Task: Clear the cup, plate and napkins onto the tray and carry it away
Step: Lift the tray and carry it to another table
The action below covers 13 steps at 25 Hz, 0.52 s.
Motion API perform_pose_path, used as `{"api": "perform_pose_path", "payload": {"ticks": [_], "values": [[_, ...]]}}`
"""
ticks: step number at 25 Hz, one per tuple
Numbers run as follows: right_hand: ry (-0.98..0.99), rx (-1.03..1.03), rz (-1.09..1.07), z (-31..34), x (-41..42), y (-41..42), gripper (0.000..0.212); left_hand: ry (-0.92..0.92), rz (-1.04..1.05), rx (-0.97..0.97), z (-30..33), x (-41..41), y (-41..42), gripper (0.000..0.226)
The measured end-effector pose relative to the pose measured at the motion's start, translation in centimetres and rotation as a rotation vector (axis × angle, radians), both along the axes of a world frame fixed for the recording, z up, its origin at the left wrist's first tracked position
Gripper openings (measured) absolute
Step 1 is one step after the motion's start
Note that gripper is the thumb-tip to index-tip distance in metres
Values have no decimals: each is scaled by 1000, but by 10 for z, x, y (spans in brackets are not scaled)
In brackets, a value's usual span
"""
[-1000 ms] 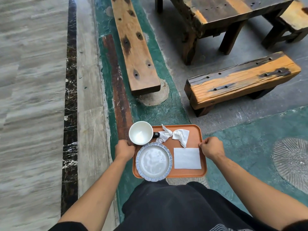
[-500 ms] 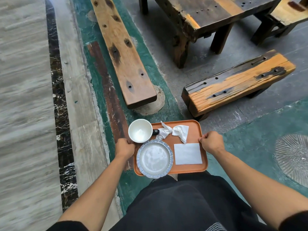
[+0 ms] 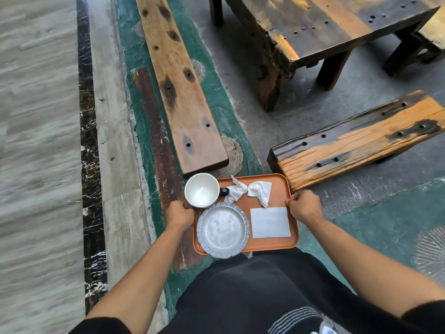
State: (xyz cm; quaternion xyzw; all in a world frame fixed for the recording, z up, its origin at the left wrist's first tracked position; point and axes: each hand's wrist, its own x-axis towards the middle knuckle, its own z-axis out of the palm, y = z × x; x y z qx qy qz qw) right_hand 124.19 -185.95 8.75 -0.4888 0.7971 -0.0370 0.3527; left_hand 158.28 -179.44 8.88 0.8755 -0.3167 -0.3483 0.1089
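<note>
Underfoot, worn green-painted floor (image 3: 375, 227) giving way to grey stone slabs on the left, split by a dark marble strip (image 3: 88, 165). Ahead, a long weathered wooden plank bench (image 3: 179, 92), a dark rustic timber desk (image 3: 313, 27) and a shorter, chunky orange-stained bench (image 3: 358, 141) to the right. Held out at waist height above black trousers (image 3: 252, 295): a rectangular orange plastic tray (image 3: 279, 186). Left hand (image 3: 179, 215) curled closed on the tray's left rim, right hand (image 3: 304, 204) curled closed on the right rim, bare forearms reaching forward. On the tray, far left corner: a round white ceramic cup (image 3: 201, 190) with a dark handle pointing right, overhanging the rim. Just nearer, touching or almost touching the cup: a round white plate with a blue scalloped edge (image 3: 222, 229), its near edge hanging past the tray's near rim. Beside the cup handle, two crumpled white paper napkins (image 3: 250, 190) lying along the far side. Nearer and to the right of the plate, a flat square white napkin (image 3: 269, 222), unfolded-looking and smooth, close by the right hand.
</note>
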Motion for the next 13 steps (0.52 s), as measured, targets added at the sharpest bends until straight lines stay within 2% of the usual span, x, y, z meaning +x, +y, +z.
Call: {"api": "perform_pose_path", "payload": {"ticks": [8, 13], "values": [[-24, -6, 46, 7, -16, -110, 30, 29, 44, -29, 5, -14, -101, 10], [-29, 0, 19, 5, -9, -160, 27, 32, -8, -28, 4, -7, -162, 25]]}}
